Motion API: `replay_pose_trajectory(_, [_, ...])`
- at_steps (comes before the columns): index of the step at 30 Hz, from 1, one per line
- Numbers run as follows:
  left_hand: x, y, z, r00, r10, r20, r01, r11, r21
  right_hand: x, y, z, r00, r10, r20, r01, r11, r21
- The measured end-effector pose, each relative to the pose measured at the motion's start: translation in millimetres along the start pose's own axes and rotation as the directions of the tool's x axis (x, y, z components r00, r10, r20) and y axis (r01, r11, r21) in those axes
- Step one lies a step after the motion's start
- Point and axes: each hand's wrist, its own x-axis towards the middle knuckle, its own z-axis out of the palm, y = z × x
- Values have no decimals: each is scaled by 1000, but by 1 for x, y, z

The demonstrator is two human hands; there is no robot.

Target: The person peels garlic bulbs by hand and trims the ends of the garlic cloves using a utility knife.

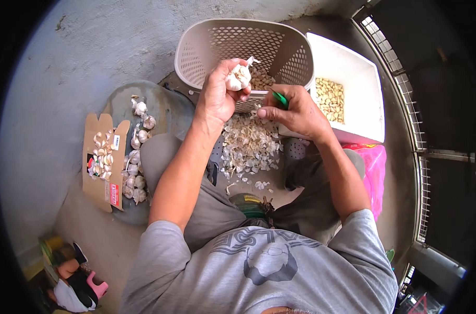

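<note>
My left hand (pixel 215 97) is closed round a whole garlic bulb (pixel 238 78), its dry stem pointing up over the rim of the beige perforated basket (pixel 196 65). A little to the right, my right hand (pixel 295 112) grips a slim green handle (pixel 281 99); the rest of that tool is hidden, so I cannot tell its kind. The two hands are apart. Below them, a heap of papery garlic skins (pixel 251 144) lies on the floor between my feet. Garlic cloves (pixel 261 79) show inside the basket.
A white foam box (pixel 361 78) with peeled cloves (pixel 329 99) stands right of the basket. At left, several garlic bulbs (pixel 136 157) and a flattened cardboard box (pixel 97 196) bearing cloves lie on a round grey surface (pixel 164 104). A pink bag (pixel 373 175) rests beside my right knee.
</note>
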Motion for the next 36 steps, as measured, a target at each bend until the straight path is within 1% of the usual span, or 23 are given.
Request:
replay_pose_trajectory(3, [0,-4,-1,1000,-22,-2,22,999,23,6,11,-1,968,-241,-68,242,970,11])
replay_pose_trajectory(6, [-2,-5,2,1000,6,-30,-4,998,70,15,16,1,911,-398,-108,406,912,64])
replay_pose_trajectory(7, [-2,-6,3,999,13,-35,-9,995,98,14,15,1,909,-395,-135,404,914,43])
replay_pose_trajectory(10, [-5,-10,9,998,40,-43,-31,982,184,21,20,5,874,-361,-325,364,930,-53])
replay_pose_trajectory(11, [-7,-13,14,998,52,-39,-42,975,217,26,22,10,821,-442,-362,465,885,-28])
replay_pose_trajectory(12, [-10,-18,19,998,61,-34,-51,967,250,25,19,13,887,-343,-309,376,925,53])
replay_pose_trajectory(13, [-11,-25,22,997,77,9,-77,963,259,24,14,15,938,-240,-248,278,952,128])
replay_pose_trajectory(14, [-10,-33,23,997,67,-26,-56,953,298,23,11,17,974,-139,-181,174,965,195])
replay_pose_trajectory(15, [-13,-32,26,998,47,-41,-34,959,282,25,17,21,927,-274,-257,303,949,82])
replay_pose_trajectory(16, [-17,-30,28,998,31,-57,-14,964,266,25,20,23,918,-290,-272,319,946,67])
replay_pose_trajectory(18, [-17,-27,27,999,40,-25,-33,967,253,26,21,26,897,-331,-292,355,934,35])
replay_pose_trajectory(19, [-17,-26,26,999,47,-11,-43,969,244,26,17,28,894,-315,-318,358,930,85])
replay_pose_trajectory(22, [-13,-39,25,990,132,-45,-127,986,106,32,15,37,873,-276,-401,325,944,58])
replay_pose_trajectory(23, [-10,-43,25,986,133,-104,-127,990,68,35,18,39,867,-281,-412,321,946,31])
replay_pose_trajectory(25, [-8,-46,29,965,130,-227,-135,991,-7,37,19,40,849,-341,-403,360,932,-29])
replay_pose_trajectory(28, [-22,-29,32,980,17,-198,-23,999,-28,37,15,39,837,-398,-375,398,914,-81])
replay_pose_trajectory(31, [-20,-25,29,977,-38,-208,33,999,-28,35,13,36,818,-450,-358,428,892,-144])
replay_pose_trajectory(34, [-18,-26,30,957,-99,-272,83,994,-71,34,15,33,813,-477,-333,444,879,-176])
replay_pose_trajectory(35, [-13,-26,21,976,-177,-131,157,976,-148,35,16,33,797,-481,-364,474,873,-115])
replay_pose_trajectory(36, [-6,-25,3,970,-241,19,239,947,-212,35,16,33,782,-482,-396,504,862,-55])
